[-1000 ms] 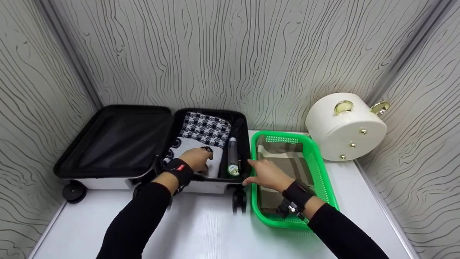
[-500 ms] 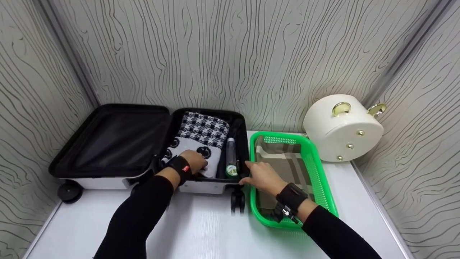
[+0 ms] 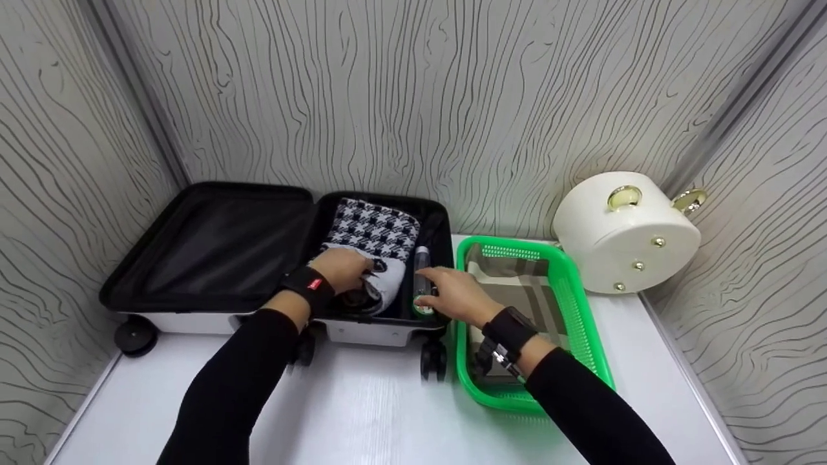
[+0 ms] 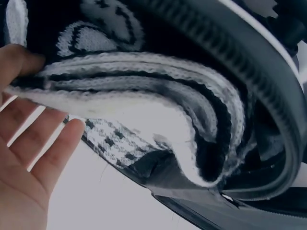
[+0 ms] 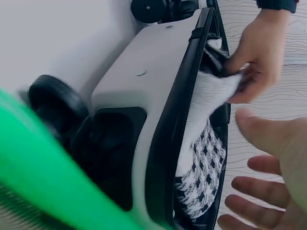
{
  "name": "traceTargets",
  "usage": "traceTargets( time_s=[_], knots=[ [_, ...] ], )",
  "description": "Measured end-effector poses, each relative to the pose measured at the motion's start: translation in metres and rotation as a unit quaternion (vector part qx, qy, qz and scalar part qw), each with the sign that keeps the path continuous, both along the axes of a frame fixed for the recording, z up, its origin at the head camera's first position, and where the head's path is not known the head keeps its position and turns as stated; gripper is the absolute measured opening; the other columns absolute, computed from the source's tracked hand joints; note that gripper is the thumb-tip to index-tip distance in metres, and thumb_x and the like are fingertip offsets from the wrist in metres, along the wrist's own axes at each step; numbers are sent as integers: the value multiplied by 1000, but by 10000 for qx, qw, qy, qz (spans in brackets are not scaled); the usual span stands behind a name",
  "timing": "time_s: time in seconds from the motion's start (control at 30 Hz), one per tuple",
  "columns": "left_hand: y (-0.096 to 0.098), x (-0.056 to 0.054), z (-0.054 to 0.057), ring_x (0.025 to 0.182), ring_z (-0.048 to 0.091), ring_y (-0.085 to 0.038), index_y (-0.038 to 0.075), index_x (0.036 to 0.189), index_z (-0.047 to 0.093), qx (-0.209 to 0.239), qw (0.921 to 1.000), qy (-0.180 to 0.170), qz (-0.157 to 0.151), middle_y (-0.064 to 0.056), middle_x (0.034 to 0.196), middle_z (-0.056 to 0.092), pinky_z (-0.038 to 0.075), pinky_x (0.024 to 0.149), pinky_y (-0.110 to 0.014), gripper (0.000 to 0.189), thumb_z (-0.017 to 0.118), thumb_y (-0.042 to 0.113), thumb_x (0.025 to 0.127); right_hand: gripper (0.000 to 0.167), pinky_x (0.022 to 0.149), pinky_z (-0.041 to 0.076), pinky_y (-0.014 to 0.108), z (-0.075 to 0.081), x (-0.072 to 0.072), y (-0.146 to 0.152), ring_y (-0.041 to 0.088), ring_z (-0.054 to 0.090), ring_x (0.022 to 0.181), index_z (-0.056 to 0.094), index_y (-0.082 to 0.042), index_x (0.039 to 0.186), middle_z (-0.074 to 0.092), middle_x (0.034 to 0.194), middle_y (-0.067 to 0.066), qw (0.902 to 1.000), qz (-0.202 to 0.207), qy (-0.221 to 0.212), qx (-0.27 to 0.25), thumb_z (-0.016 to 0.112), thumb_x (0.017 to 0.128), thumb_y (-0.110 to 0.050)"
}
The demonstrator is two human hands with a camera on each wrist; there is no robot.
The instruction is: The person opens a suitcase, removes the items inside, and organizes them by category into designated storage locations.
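My left hand [image 3: 342, 268] pinches the edge of a white knitted cloth [image 3: 387, 282] with black round face motifs. Its thumb lies on one side and its fingers under the lifted layers, clear in the left wrist view. Behind it, a black-and-white houndstooth knit [image 3: 378, 226] lies in the right half of the open suitcase [image 3: 368, 332]. Along that half's right side is a clear bottle [image 3: 422, 257] with a green label, partly hidden by my right hand [image 3: 460, 297]. In the right wrist view the right hand's fingers are spread, apart from the knit.
A green basket [image 3: 585, 323] with a folded brown-and-beige cloth [image 3: 510, 278] stands right of the suitcase. Behind it a cream round bag [image 3: 614, 226] with gold rings lies against the wall. The suitcase's left half [image 3: 226, 252] lies flat with a black lining.
My left hand has gripped the white knit's front edge and lifted it, folding it up and back. My right hand has moved left from the basket's edge to over the bottle.
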State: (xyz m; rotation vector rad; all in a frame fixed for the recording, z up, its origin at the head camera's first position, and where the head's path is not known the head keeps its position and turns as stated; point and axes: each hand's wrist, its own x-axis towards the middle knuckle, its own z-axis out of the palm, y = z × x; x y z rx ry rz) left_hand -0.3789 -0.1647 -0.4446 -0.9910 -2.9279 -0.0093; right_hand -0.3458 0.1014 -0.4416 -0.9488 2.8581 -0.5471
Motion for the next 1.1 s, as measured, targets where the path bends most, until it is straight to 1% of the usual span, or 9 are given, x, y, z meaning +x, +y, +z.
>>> traceTargets(
  time_s=[0.1, 0.27, 0.4, 0.47, 0.53, 0.7, 0.9, 1.0, 1.1],
  knots=[
    [0, 0, 1, 74, 66, -30, 12, 78, 61, 102, 9999, -37, 85, -7, 77, 67, 53, 68, -47, 16, 77, 12, 76, 52, 98, 46, 43, -3, -7, -11, 30, 57, 118, 53, -9, 139, 59, 132, 13, 9984, 389, 246, 324, 69, 93, -28],
    [4, 1, -5, 78, 66, -30, 10, 90, 68, -73, 9993, -347, 85, -9, 85, 70, 53, 71, -45, 13, 75, 14, 80, 50, 96, 48, 41, -12, -18, -32, 29, 61, 110, 57, -9, 136, 62, 126, 12, 9876, 909, 822, 981, 73, 90, -21],
    [4, 3, -5, 81, 66, -29, 9, 93, 68, -21, 9982, -557, 205, -9, 87, 69, 53, 73, -44, 9, 71, 10, 84, 52, 88, 52, 38, -18, -21, -49, 26, 63, 103, 59, -10, 132, 65, 117, 9, 9696, 1216, 1387, 1607, 78, 85, -22],
    [2, 4, -3, 82, 65, -29, 9, 93, 68, 183, 9975, -585, 340, -9, 88, 69, 53, 74, -43, 9, 69, 7, 85, 53, 86, 53, 37, -20, -23, -57, 25, 63, 101, 60, -9, 130, 66, 113, 9, 9581, 1301, 1738, 1866, 79, 83, -24],
    [-2, 4, -1, 86, 66, -27, 9, 96, 69, 410, 9964, -578, 463, -8, 91, 69, 53, 77, -41, 11, 67, 4, 86, 52, 83, 54, 36, -22, -25, -65, 25, 63, 100, 60, -7, 128, 66, 111, 9, 9518, 1299, 1972, 1955, 79, 83, -25],
    [-13, 4, 0, 91, 66, -26, 7, 103, 70, 868, 9947, -429, 358, -8, 98, 70, 53, 81, -40, 17, 65, 2, 87, 35, 83, 54, 38, -30, -33, -81, 25, 64, 98, 62, -6, 120, 66, 109, 8, 9523, 1150, 2269, 1685, 71, 88, -18],
    [-20, 9, -3, 90, 66, -26, 10, 104, 66, 1038, 9913, -641, 499, -6, 97, 69, 53, 79, -42, 13, 66, 12, 91, 20, 84, 52, 37, -28, -41, -78, 23, 66, 91, 69, -8, 104, 68, 99, 5, 9495, 1466, 2475, 1255, 68, 85, -10],
    [-27, 12, -4, 93, 66, -25, 12, 109, 65, 1302, 9870, -767, 552, -5, 101, 69, 52, 81, -42, 20, 65, 24, 94, 13, 83, 53, 38, -20, -45, -71, 24, 67, 88, 69, -10, 97, 69, 95, 4, 9599, 1454, 2240, 847, 69, 84, -11],
    [-36, 18, -3, 109, 62, -26, 13, 124, 62, 1745, 9774, -931, 747, -6, 118, 66, 48, 93, -44, 41, 64, 41, 95, 10, 82, 53, 40, -9, -49, -63, 24, 67, 89, 68, -12, 94, 70, 96, 3, 9757, 1211, 1811, 248, 71, 86, -15]
  ],
)
